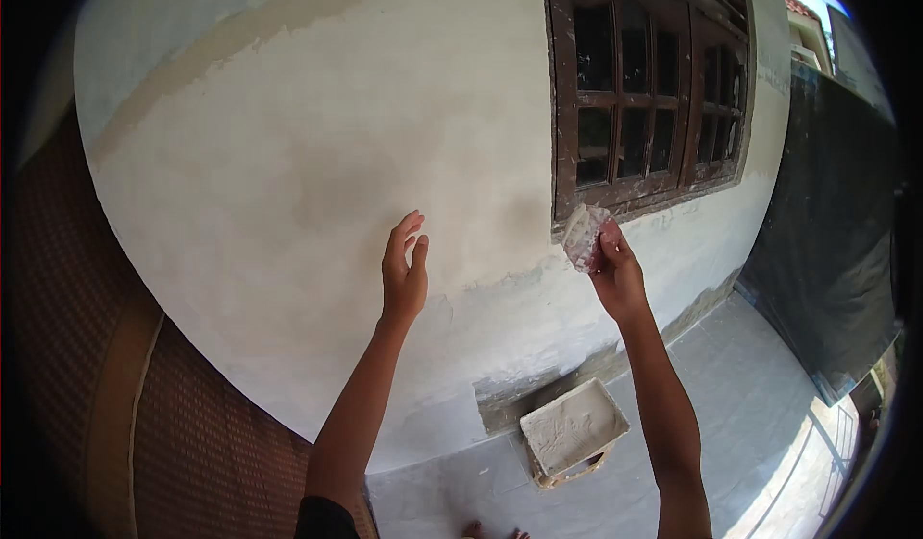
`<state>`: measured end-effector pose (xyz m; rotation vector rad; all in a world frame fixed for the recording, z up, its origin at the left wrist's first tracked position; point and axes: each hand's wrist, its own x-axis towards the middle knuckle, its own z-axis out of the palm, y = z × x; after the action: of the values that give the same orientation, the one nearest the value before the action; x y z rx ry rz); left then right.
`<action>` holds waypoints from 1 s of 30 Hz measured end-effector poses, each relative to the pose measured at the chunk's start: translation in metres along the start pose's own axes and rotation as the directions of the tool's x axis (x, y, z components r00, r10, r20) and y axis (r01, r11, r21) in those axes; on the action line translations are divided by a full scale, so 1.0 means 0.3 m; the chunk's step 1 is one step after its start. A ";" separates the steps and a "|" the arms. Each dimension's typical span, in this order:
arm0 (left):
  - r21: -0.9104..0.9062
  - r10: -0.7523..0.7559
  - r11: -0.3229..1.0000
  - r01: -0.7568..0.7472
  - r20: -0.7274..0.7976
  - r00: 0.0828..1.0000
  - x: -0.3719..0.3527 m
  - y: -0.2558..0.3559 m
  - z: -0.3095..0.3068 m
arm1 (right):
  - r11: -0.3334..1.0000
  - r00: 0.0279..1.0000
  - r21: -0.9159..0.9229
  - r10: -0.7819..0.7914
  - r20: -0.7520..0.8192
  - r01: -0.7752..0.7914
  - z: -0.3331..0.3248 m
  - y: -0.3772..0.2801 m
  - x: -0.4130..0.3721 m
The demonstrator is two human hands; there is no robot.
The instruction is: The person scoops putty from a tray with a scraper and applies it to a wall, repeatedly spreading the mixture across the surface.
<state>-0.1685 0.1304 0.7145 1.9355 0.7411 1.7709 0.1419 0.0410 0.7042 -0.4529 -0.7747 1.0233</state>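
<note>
The right hand (pixel 617 275) is closed around a reddish pad (pixel 583 240) smeared with whitish paste, the thumb pressed on its near side at the right edge. The pad sticks out beyond the fingertips to the far left of that hand, tilted, and overlaps the lower left corner of the window frame in the view; whether it touches the frame or the wall cannot be told. Well apart to the left, the left hand (pixel 406 275) is raised with its fingers loosely bent and the thumb standing away from them, in front of the pale wall (pixel 385 106); contact with the wall cannot be made out.

Below and slightly to the left of the right hand, a rectangular tray (pixel 589 453) holds a spread of whitish paste (pixel 575 426). It rests on a low support (pixel 575 475) above the grey tiled floor (pixel 711 385), near the foot of the wall. Beyond the pad, to the far right, is the brown window (pixel 639 106) with its small panes. Farther right hangs a dark sheet (pixel 817 231). On the left side stand brown woven panels (pixel 207 424), and toes (pixel 495 532) show at the near edge.
</note>
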 end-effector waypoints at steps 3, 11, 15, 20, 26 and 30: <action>0.102 0.100 0.990 -0.093 -0.070 0.993 0.119 0.077 -0.096 | 0.998 0.998 -0.038 -0.048 0.043 0.050 0.139 -0.063 0.091; 0.458 0.396 0.837 -0.300 -0.128 0.909 0.353 0.171 -0.402 | 0.976 0.966 -0.051 -0.200 0.166 0.211 0.499 -0.104 0.286; 0.541 0.474 0.770 -0.340 -0.127 0.872 0.441 0.188 -0.512 | 0.956 0.937 -0.086 -0.255 0.239 0.282 0.707 -0.137 0.369; 0.694 0.567 0.625 -0.358 -0.088 0.819 0.552 0.175 -0.620 | 0.553 0.657 -0.360 -0.580 0.481 0.751 0.934 -0.158 0.482; 0.784 0.599 0.528 -0.327 -0.070 0.798 0.604 0.139 -0.664 | 0.106 0.408 -0.468 -0.677 0.613 0.877 1.098 -0.154 0.539; 0.784 0.561 0.544 -0.299 -0.075 0.824 0.604 0.114 -0.677 | -0.140 0.247 -0.450 -0.675 0.695 0.882 1.157 -0.134 0.561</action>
<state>-0.3573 0.2079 0.8977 2.5620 1.3807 2.3865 -0.0468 0.1666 1.0188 -0.4968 -1.5008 -0.6858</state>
